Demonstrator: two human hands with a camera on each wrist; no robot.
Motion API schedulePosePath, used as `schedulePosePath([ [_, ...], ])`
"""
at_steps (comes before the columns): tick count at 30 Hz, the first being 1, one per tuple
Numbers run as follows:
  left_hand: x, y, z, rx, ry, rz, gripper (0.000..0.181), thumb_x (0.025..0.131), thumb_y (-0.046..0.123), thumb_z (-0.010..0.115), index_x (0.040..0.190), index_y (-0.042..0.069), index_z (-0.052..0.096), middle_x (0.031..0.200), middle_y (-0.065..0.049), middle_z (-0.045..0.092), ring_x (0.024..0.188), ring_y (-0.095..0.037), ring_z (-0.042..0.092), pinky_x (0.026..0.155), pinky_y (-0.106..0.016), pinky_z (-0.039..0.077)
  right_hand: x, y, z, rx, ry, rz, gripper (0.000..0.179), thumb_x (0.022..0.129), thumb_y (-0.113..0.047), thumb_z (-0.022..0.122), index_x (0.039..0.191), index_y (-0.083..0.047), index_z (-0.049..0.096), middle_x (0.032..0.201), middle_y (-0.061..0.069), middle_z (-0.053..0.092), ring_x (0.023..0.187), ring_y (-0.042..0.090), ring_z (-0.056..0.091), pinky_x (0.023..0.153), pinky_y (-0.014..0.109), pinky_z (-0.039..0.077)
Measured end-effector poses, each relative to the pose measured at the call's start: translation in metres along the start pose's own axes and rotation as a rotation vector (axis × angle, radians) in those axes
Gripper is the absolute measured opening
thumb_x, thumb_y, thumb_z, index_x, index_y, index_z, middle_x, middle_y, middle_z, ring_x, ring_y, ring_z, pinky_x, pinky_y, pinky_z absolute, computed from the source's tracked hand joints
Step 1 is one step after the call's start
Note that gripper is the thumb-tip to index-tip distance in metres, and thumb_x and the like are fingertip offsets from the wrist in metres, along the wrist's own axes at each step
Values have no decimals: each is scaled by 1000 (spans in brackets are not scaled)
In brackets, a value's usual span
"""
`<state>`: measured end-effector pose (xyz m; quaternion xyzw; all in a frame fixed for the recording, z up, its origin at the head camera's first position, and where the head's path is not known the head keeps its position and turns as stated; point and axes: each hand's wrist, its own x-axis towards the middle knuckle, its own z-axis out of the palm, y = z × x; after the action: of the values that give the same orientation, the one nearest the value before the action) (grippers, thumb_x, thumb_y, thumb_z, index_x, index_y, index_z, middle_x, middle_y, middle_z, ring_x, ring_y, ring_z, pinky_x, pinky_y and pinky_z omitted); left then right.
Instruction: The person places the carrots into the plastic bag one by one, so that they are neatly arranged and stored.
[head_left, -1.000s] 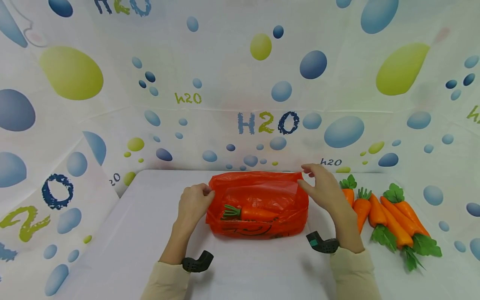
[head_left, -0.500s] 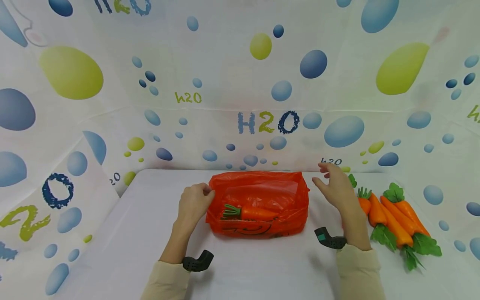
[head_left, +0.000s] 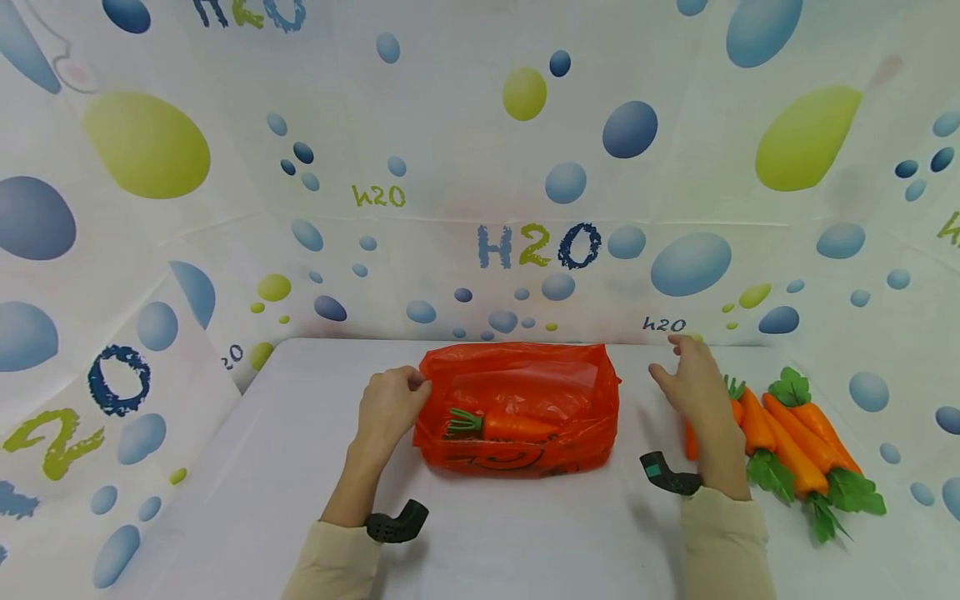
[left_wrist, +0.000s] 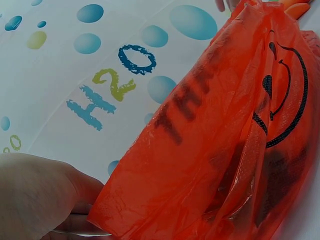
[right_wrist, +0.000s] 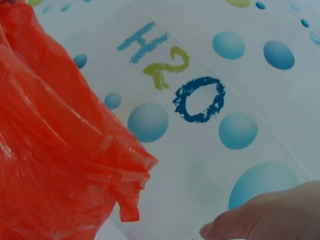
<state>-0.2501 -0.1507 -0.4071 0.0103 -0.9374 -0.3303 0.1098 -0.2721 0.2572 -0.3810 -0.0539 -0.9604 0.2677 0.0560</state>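
A red plastic bag [head_left: 525,379] with a black printed smile stands with its mouth open on the white table. One orange carrot [head_left: 517,428] with a green stem lies inside it. My left hand [head_left: 390,406] pinches the bag's left edge between thumb and fingers; the left wrist view shows the bag's corner at that hand [left_wrist: 45,195]. To the right of the bag, my right hand [head_left: 693,383] is held apart from it, thumb and fingers spread with nothing between them. That hand partly hides the nearest of the loose carrots [head_left: 795,442].
Several carrots with green leaves [head_left: 851,490] lie in a group at the table's right side. Behind the table [head_left: 247,467] hangs a white sheet [head_left: 450,108] printed with blue and green drops and H2O lettering. Each wrist carries a black camera [head_left: 397,522].
My right hand has moved off the bag's right edge and shifted right, toward the loose carrots. The left hand stays at the bag's left edge.
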Motion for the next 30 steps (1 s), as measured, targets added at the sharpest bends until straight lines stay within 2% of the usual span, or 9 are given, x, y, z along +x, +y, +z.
schedulePosePath([
  [9, -1, 0, 1, -5, 15, -3, 22, 94, 20, 64, 99, 2, 75, 86, -11, 74, 70, -19, 66, 66, -33, 60, 2, 13, 3, -31, 26, 87, 67, 95, -27, 60, 148, 5, 33, 143, 39, 32, 123, 54, 37, 105, 68, 39],
  [16, -1, 0, 0, -5, -3, -6, 22, 94, 20, 64, 101, 1, 74, 86, -11, 74, 70, -18, 64, 66, -33, 60, 2, 22, 5, -63, -35, 170, 68, 95, -27, 63, 146, 7, 34, 140, 41, 30, 120, 56, 35, 105, 70, 37],
  [25, 0, -1, 0, -7, 1, -1, 22, 94, 20, 64, 100, 1, 74, 85, -10, 74, 68, -17, 63, 65, -32, 59, 2, 29, 7, -101, -123, 214, 70, 94, -29, 63, 146, 8, 35, 138, 42, 31, 120, 57, 37, 105, 69, 38],
  [30, 0, -1, 0, -11, 2, -2, 22, 94, 20, 64, 100, 1, 74, 84, -10, 74, 68, -17, 63, 64, -31, 59, 3, 33, 10, -134, -153, 223, 64, 93, -27, 63, 142, 9, 40, 133, 41, 34, 117, 56, 38, 103, 68, 40],
])
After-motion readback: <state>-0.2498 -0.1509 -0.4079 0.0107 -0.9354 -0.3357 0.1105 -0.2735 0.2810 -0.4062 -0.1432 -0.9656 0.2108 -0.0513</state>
